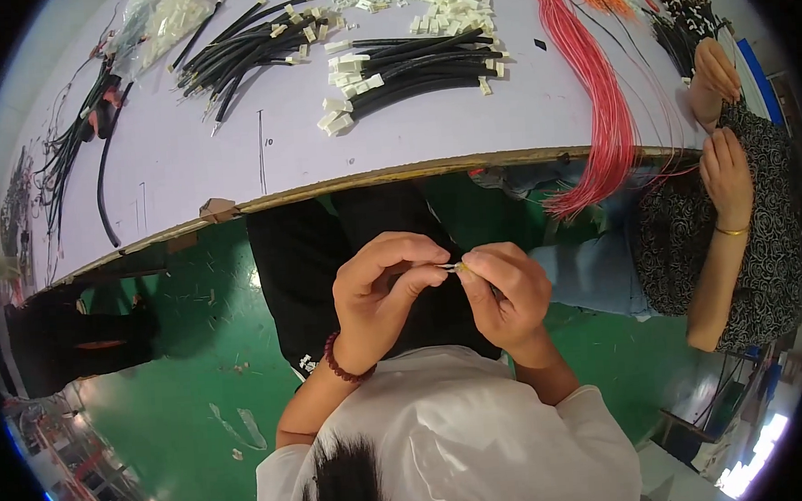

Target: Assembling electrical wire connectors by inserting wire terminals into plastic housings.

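Over my lap, in front of the table edge, my left hand and my right hand meet with their fingertips almost touching. The left thumb and forefinger pinch a thin pale strand, which looks like a wire end. Pinched by the right thumb and forefinger is a small whitish-yellow piece, mostly covered by the fingers. Its kind is too small to tell. Strand and piece come together in the gap between the two hands.
On the white table lie black cables with white connectors, another black cable bundle, loose white connectors and a pink-red wire bundle hanging over the edge. A co-worker's hands are at the right; another person stands left.
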Available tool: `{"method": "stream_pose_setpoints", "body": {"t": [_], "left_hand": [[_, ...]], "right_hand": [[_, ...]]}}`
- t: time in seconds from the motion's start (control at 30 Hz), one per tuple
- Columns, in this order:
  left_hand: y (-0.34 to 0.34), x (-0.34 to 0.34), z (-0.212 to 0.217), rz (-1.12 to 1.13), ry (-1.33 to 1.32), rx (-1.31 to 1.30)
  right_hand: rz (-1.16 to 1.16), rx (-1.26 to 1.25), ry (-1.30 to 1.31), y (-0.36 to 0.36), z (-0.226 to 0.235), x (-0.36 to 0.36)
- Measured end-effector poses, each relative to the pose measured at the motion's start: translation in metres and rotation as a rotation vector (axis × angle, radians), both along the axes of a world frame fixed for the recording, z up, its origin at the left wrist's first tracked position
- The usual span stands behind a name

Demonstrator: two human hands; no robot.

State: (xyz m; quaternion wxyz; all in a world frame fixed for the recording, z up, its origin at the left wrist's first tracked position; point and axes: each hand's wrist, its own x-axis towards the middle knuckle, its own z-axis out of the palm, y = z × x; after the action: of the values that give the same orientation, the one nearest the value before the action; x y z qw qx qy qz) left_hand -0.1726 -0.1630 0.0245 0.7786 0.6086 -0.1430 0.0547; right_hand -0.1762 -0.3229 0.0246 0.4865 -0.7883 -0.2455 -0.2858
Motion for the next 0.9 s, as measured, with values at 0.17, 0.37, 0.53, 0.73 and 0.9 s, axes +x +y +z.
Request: {"method": "stream_pose_setpoints", "body": {"t": [0.17,0.37,0.53,0.73,0.9], "left_hand": [[0.005,0.003,-0.002,0.005,-0.164,0.062],[0.007,0.009,0.009,-0.015,-0.267,0.223],[0.006,0.014,0.011,-0.062,-0.254,0.247],[0.01,0.009,0.005,-0.149,0.247,0.067],[0.006,0.008,0.001,-0.151,0.308,0.017]], "right_hand": [[-0.007,-0.037,-0.028,-0.001,0.004,-0.002],[-0.005,0.007,-0.006,-0.005,0.001,-0.002],[0.177,0.143,0.249,-0.01,0.005,-0.003],[0.309,0.198,0.562,-0.013,0.006,-0.004],[0.273,0.227,0.672,-0.01,0.002,-0.006]]}}
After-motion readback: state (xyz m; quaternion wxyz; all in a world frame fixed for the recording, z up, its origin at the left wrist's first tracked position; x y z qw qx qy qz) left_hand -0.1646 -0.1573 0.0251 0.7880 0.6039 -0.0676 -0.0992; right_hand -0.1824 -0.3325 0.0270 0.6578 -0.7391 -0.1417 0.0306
